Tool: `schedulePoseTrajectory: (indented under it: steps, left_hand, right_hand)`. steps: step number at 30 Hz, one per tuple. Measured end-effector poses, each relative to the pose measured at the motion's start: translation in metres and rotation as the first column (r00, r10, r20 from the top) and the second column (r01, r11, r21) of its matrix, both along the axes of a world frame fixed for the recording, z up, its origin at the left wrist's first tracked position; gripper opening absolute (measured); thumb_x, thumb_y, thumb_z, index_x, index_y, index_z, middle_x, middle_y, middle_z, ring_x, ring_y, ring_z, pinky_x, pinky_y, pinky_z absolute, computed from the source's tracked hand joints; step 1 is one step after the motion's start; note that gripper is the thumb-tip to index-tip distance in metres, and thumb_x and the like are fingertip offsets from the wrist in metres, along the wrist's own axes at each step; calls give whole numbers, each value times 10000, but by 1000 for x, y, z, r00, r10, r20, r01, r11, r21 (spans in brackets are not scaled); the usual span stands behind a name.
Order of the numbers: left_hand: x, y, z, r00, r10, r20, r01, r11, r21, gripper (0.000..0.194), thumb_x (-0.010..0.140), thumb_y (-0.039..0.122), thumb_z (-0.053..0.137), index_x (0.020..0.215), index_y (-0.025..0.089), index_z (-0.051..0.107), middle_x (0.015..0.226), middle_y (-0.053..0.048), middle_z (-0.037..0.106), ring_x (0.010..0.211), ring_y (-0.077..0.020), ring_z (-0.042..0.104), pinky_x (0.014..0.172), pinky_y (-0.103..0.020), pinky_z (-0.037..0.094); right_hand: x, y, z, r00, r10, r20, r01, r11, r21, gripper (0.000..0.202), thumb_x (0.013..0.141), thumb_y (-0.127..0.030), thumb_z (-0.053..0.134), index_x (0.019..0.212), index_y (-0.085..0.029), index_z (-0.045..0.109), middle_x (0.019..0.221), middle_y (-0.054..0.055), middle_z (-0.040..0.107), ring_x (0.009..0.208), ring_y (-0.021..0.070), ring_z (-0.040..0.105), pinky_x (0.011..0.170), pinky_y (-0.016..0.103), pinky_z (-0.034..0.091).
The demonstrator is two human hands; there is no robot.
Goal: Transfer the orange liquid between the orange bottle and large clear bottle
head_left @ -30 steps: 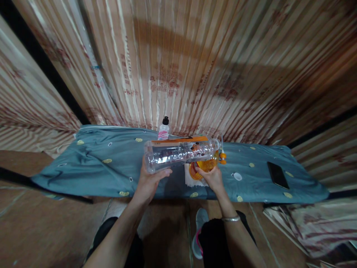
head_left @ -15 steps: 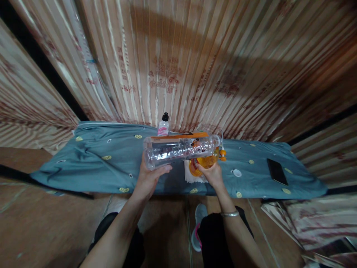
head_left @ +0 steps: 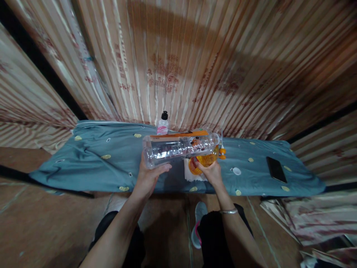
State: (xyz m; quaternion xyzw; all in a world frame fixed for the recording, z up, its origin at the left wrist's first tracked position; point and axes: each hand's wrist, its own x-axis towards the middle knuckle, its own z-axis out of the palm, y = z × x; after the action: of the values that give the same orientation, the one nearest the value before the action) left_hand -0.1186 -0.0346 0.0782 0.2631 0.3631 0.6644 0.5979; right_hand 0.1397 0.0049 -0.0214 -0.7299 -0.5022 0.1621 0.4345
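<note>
My left hand (head_left: 150, 173) is closed around the base end of a large clear plastic bottle (head_left: 170, 150). The bottle lies tilted nearly level in the air, its neck pointing right. Below that neck, my right hand (head_left: 212, 171) grips a smaller bottle of orange-yellow liquid (head_left: 205, 160) with a red label. Whether the clear bottle's mouth touches the yellow bottle's mouth I cannot tell. Just right of them is an orange and white pump top (head_left: 222, 153). White tissue (head_left: 191, 175) lies under the yellow bottle.
A small black-capped bottle with a pink label (head_left: 162, 124) stands at the back by the pleated curtain (head_left: 167, 44). Blue-green patterned cloth (head_left: 111, 171) covers the narrow surface. A small white disc (head_left: 237, 171) and a black phone (head_left: 276, 169) lie to the right.
The view has shifted very slightly. Both hands keep hold of their bottles in almost the same pose.
</note>
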Motion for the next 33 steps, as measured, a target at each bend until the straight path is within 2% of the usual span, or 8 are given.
schedulePoseTrajectory:
  steps: [8, 16, 24, 28, 33]
  left_hand:
    - [0, 1, -2, 1000, -7, 12, 8, 1000, -23, 1246, 385, 118, 1013, 1512, 314, 520, 976, 2, 798, 629, -163, 702, 591, -297, 571]
    - [-1, 1, -2, 999, -37, -39, 37, 999, -9, 1038, 445, 127, 988, 1393, 255, 586, 847, 19, 777, 637, -166, 710, 596, -278, 565]
    - [-1, 1, -3, 999, -27, -34, 27, 999, -25, 1178, 436, 133, 986, 1499, 263, 493, 910, 8, 790, 649, -174, 726, 604, -285, 558]
    - [-1, 1, -2, 999, -31, -38, 30, 999, -28, 1167, 434, 140, 990, 1488, 254, 500, 835, 23, 773, 630, -174, 718, 591, -281, 556]
    - [-1, 1, -3, 999, -27, -35, 26, 1000, -15, 1119, 437, 132, 990, 1452, 268, 539, 848, 22, 779, 631, -175, 718, 597, -289, 557]
  right_hand:
    - [-2, 1, -1, 999, -17, 29, 17, 1000, -5, 530, 612, -604, 813, 949, -228, 649, 952, 146, 823, 962, 381, 798, 789, 442, 634]
    - [-2, 1, -3, 1000, -11, 18, 11, 1000, -14, 513, 625, -584, 818, 954, -225, 656, 980, 156, 827, 960, 380, 802, 817, 451, 637]
    - [-2, 1, -1, 999, -30, 44, 31, 999, -33, 523, 612, -602, 818, 939, -228, 655, 936, 158, 820, 950, 402, 800, 781, 451, 634]
    - [-3, 1, 0, 998, -35, 46, 36, 999, -35, 533, 618, -615, 796, 950, -225, 649, 956, 164, 821, 972, 403, 797, 782, 453, 633]
    - [-4, 0, 1, 1000, -26, 16, 26, 999, -32, 509, 615, -602, 802, 928, -234, 644, 971, 166, 824, 963, 391, 800, 787, 445, 633]
